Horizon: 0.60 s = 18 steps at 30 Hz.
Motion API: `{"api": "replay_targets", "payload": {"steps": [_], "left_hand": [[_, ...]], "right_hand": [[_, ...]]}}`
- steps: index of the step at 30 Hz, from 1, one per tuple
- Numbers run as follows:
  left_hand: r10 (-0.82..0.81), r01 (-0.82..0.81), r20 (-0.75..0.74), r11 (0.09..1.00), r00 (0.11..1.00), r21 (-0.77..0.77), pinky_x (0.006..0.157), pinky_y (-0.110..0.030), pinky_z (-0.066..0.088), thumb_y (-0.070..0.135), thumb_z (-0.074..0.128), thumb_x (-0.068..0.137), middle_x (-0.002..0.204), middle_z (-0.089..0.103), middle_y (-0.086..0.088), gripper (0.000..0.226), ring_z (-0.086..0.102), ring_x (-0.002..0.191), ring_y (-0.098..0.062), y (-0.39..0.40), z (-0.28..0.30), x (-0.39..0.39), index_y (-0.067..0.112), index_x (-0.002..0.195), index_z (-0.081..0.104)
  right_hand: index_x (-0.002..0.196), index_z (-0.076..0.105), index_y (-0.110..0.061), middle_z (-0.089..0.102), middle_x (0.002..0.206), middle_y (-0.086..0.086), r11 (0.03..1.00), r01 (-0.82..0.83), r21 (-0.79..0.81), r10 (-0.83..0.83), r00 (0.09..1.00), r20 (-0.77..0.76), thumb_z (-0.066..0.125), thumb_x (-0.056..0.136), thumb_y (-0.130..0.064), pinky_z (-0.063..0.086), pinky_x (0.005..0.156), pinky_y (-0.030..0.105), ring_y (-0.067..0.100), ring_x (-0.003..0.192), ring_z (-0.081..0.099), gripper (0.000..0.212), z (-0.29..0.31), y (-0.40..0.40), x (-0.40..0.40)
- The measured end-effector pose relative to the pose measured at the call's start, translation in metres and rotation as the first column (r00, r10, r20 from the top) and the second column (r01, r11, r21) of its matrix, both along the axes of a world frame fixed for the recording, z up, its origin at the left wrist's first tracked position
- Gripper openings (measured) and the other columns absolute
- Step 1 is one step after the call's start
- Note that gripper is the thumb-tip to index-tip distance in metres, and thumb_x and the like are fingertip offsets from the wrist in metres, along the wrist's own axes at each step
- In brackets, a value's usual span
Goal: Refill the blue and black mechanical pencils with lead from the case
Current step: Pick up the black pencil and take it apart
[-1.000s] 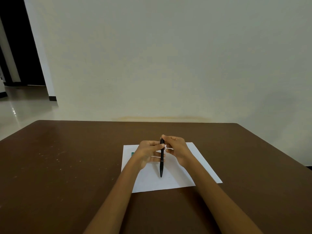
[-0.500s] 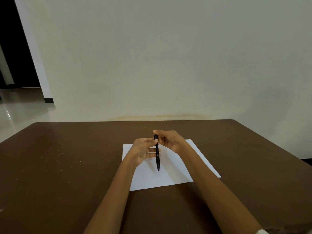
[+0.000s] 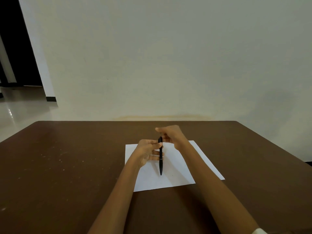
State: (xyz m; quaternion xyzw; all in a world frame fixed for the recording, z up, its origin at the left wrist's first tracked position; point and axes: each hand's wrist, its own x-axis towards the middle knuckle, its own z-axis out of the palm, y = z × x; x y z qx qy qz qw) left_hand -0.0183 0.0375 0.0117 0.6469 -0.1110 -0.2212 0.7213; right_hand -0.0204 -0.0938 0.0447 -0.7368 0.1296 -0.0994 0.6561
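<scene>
We note our left hand [image 3: 148, 152] pinching the black pencil [image 3: 161, 156] near its top, tip hanging below the fingers over the paper [image 3: 170, 179]; right hand [image 3: 170, 135], fingers curled just above, contents indiscernible; pencil judged light, stiff, slick.

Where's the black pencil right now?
In the head view, the black pencil is near the middle, held nearly upright by the left hand over the white paper, tip pointing down. The right hand is just above its top end.
</scene>
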Motion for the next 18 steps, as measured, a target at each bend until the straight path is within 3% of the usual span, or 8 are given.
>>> {"api": "replay_targets", "payload": {"steps": [3,7,11,18], "left_hand": [[0.036,-0.036,0.008,0.999,0.999,-0.025,0.055,-0.033,0.058,0.006,0.064,0.086,0.085,0.066,-0.011,0.014,0.068,0.066,-0.025,-0.001,0.001,-0.004,0.0,0.098,0.064],[0.103,-0.105,-0.031,0.992,0.994,-0.075,0.051,-0.033,0.058,0.004,0.062,0.087,0.085,0.064,-0.012,0.006,0.066,0.064,-0.026,0.009,0.001,0.0,0.001,0.092,0.063],[0.142,-0.146,-0.049,0.986,0.989,-0.082,0.048,-0.03,0.055,0.005,0.064,0.085,0.087,0.065,-0.012,0.004,0.068,0.063,-0.025,0.009,-0.005,0.004,0.005,0.089,0.064],[0.178,-0.181,-0.033,0.978,0.983,-0.1,0.048,-0.031,0.055,0.006,0.066,0.084,0.087,0.066,-0.012,0.004,0.07,0.061,-0.023,0.009,-0.009,0.01,0.007,0.088,0.065]], "right_hand": [[0.048,0.048,-0.01,0.043,0.052,0.004,0.995,-0.011,-0.097,0.018,0.998,0.068,0.073,0.077,-0.008,0.046,0.053,0.025,0.015,0.049,0.042,0.039,0.007,-0.007,0.003],[0.051,0.046,-0.008,0.044,0.054,0.006,0.973,-0.104,-0.207,0.101,0.995,-0.029,0.07,0.081,-0.006,0.048,0.056,0.024,0.015,0.05,0.044,0.038,0.001,-0.009,0.0],[0.053,0.049,-0.011,0.05,0.058,0.005,0.982,0.011,-0.191,-0.017,0.999,-0.032,0.073,0.08,-0.008,0.051,0.061,0.026,0.014,0.053,0.049,0.036,-0.01,-0.022,-0.001],[0.056,0.052,-0.012,0.054,0.061,0.004,0.979,0.002,-0.203,-0.016,0.998,-0.067,0.074,0.079,-0.013,0.05,0.057,0.023,0.012,0.056,0.051,0.032,-0.024,-0.021,-0.005]]}}
